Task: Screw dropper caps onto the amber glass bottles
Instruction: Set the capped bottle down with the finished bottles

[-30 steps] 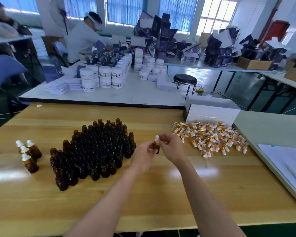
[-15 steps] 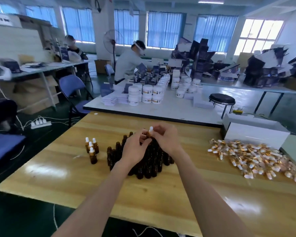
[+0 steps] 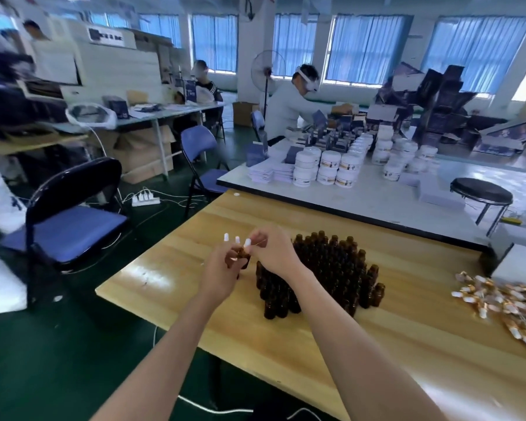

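Item in hand: 1 amber bottle (image 3: 244, 257), gripped by the curled fingers of the left hand (image 3: 225, 268); the right hand (image 3: 274, 253) pinches a white-bulbed dropper cap (image 3: 247, 242) seated on its neck, judged mid-screwing. Done: at least 2 capped bottles (image 3: 226, 237), showing only their white bulbs just beyond the left hand. Left: a dense block of uncapped bottles (image 3: 322, 275), several dozen by estimate, standing just right of the right hand; a heap of loose caps (image 3: 504, 302) lies well to the right on the counter (image 3: 377, 344). Progress judged early; nearly all stock is uncapped.
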